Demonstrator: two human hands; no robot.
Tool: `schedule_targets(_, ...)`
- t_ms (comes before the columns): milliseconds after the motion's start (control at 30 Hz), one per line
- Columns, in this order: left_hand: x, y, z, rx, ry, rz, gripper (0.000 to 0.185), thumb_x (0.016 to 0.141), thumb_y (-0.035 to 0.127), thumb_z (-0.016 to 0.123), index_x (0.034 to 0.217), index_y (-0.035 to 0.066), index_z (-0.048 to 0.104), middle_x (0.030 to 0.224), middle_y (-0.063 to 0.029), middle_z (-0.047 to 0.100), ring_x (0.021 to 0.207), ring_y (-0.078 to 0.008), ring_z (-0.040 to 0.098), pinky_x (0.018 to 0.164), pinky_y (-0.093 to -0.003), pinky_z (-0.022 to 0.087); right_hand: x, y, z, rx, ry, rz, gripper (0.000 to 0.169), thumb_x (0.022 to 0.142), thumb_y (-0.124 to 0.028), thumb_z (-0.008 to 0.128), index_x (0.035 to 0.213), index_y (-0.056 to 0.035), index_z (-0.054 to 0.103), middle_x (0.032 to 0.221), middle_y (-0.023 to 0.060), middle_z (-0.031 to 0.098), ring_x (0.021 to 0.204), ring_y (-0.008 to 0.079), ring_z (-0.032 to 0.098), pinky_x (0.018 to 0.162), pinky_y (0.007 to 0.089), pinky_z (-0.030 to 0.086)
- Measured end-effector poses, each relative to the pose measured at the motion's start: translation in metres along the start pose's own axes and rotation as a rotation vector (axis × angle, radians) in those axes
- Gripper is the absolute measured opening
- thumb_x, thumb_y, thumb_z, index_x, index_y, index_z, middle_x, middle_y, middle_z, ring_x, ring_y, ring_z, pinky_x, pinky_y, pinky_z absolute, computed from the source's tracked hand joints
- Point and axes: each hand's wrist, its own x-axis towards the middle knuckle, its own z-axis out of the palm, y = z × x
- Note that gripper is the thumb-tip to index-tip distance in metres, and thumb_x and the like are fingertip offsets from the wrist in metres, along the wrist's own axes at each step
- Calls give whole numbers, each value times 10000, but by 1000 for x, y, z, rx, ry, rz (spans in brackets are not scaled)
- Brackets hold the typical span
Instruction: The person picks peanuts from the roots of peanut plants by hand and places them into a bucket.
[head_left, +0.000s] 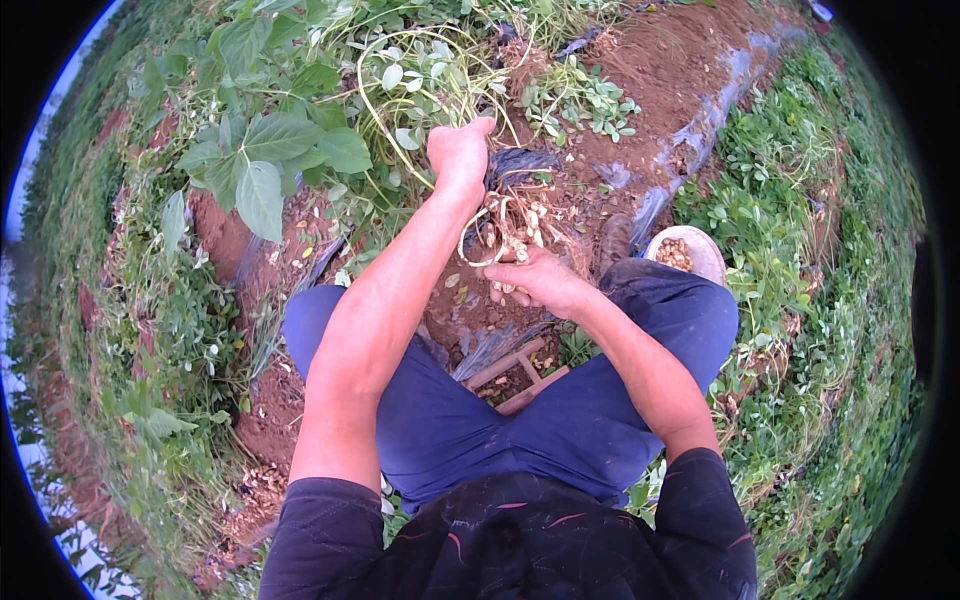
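My left hand (459, 156) is closed around the stems of a pulled-up peanut plant (431, 97), whose leaves spread out beyond the fist. Roots with pale peanut pods (525, 221) hang on the near side of that hand. Just below them, my right hand (532, 281) has its fingers curled around several peanut pods (506, 288), some showing under the thumb. A pale stem loops beside the right fingertips. Whether those pods are still attached to the roots is hidden by the hand.
A white bucket (705, 251) with peanuts (673, 255) inside stands beyond my right knee. A wooden frame (517, 373) lies between my legs. Torn plastic film (651, 206) runs along the soil. A broad-leaved plant (259, 154) grows at the upper left.
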Motion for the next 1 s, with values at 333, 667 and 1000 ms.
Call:
schedule_targets(333,-2,-9,6,36,-48,-50,362,744,203,813,787,-127,669,805,-204,713,728,-263,660,737,-426,507,6,11,3,-97,66,-23,266,930,-330,725,1027,-83,720,765,16,694,509,74,482,466,256,372)
schedule_targets(667,3,-16,9,-43,-52,-50,363,754,184,811,810,-139,656,825,-193,704,728,-251,638,734,-424,504,10,18,0,-171,78,-63,295,936,-334,708,998,-45,700,778,22,700,546,93,523,539,273,443)
schedule_targets(1000,4,-13,7,-128,-98,-81,395,754,185,817,861,-148,634,873,-193,696,779,-233,634,740,-424,504,12,19,1,-253,135,-71,326,931,-356,715,1018,-42,694,806,35,706,574,106,562,563,291,477)
